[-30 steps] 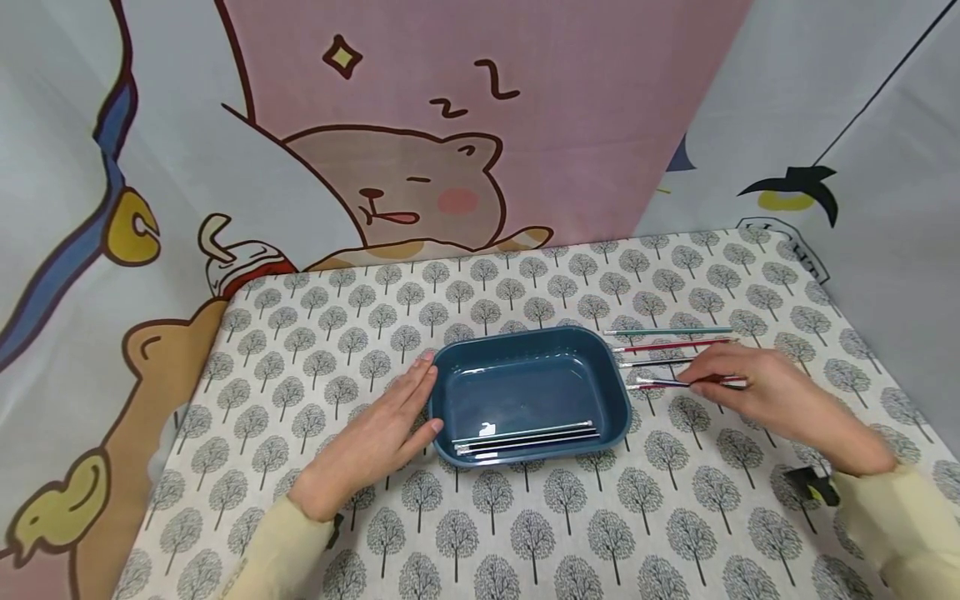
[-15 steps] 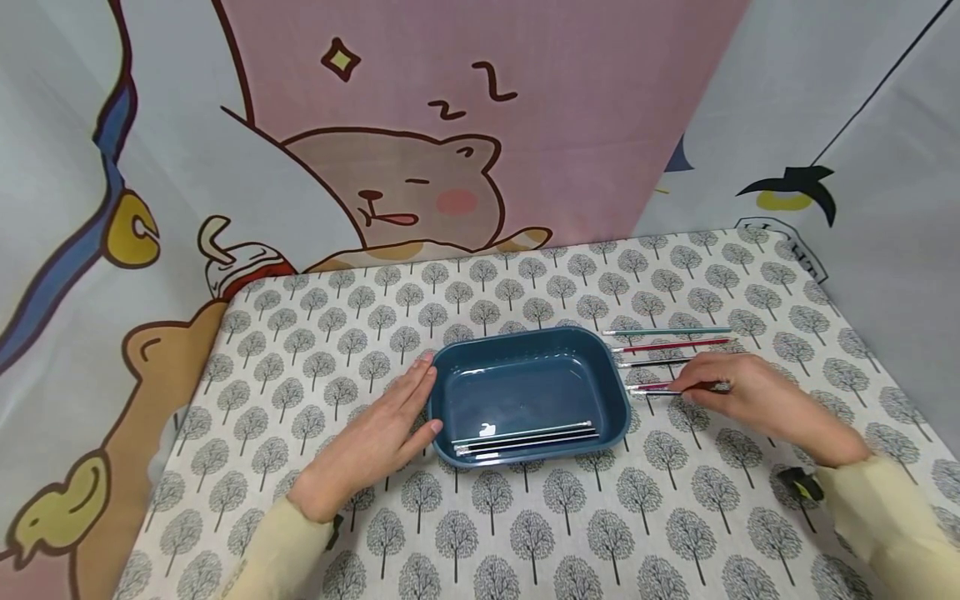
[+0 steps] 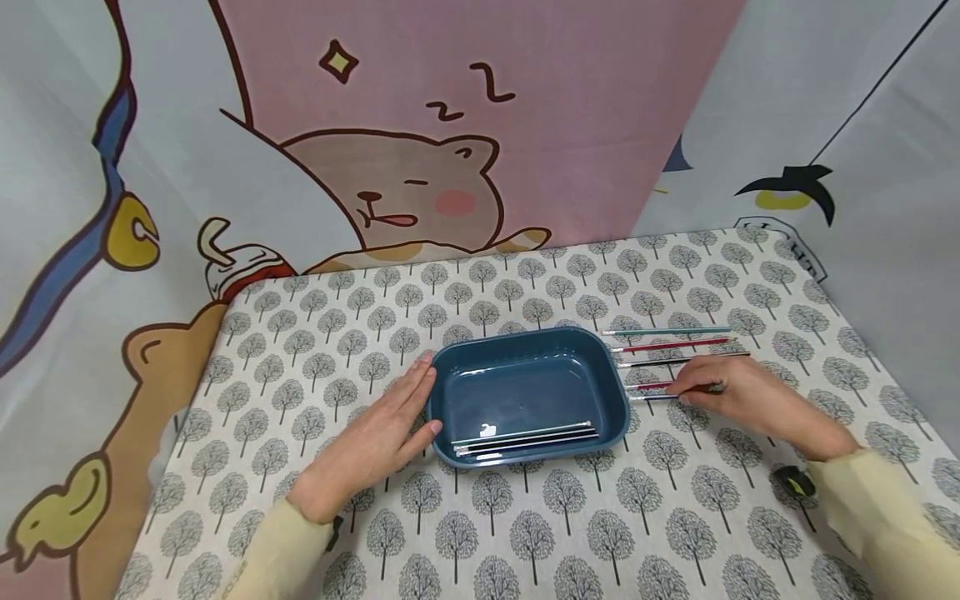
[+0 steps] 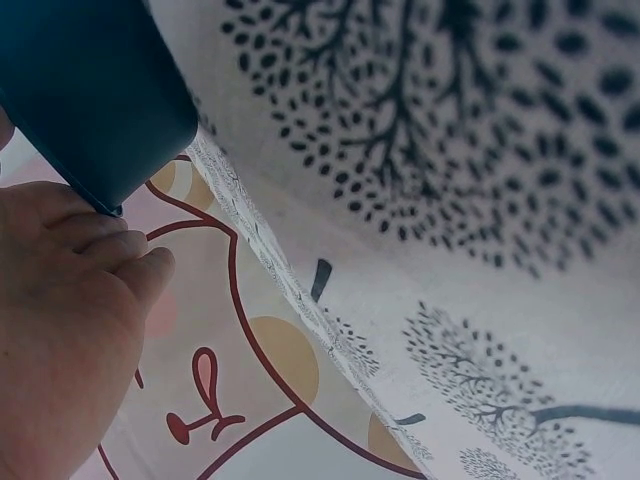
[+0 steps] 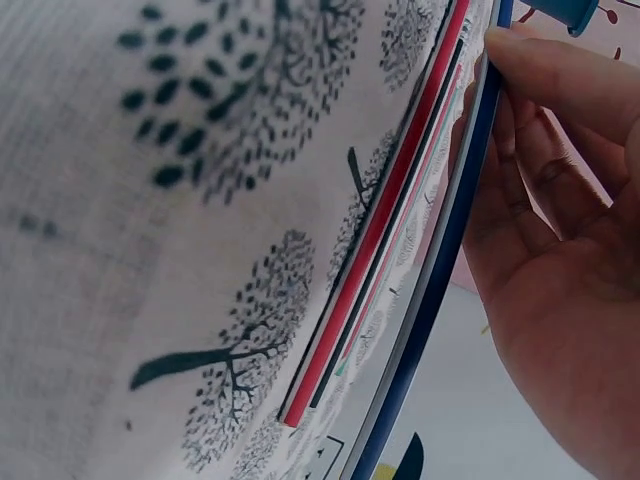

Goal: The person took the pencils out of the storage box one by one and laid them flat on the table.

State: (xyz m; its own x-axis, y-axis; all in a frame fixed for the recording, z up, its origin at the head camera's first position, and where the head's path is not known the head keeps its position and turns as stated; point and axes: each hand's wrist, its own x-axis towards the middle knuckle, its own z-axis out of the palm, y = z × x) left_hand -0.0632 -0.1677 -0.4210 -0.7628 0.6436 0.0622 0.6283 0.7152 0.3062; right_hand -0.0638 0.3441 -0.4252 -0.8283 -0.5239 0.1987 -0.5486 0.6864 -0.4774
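My right hand (image 3: 738, 396) pinches a dark blue pencil (image 3: 654, 397) between thumb and fingertips, right of a blue plastic tray (image 3: 531, 342). In the right wrist view, the blue pencil (image 5: 432, 275) runs lengthwise past my thumb, held above the cloth. Just beyond it lies a red pencil (image 3: 649, 386), partly covered by my hand. My left hand (image 3: 378, 437) rests against the tray's left end, fingers fairly straight on the rim. In the left wrist view the hand (image 4: 75, 310) touches the tray's edge. Several pencils (image 3: 525, 437), one teal and others dark, lie along the tray's near side.
Farther back on the right, a black pencil (image 3: 652, 362), another red pencil (image 3: 675, 344) and a teal pencil (image 3: 667, 332) lie roughly parallel. A tree-print cloth (image 3: 495, 533) covers the table. Printed curtains (image 3: 600, 125) stand behind and at both sides.
My right hand has shifted left and slightly nearer with the blue pencil, which has come off the near red pencil to its near side. The left hand and tray stay put.
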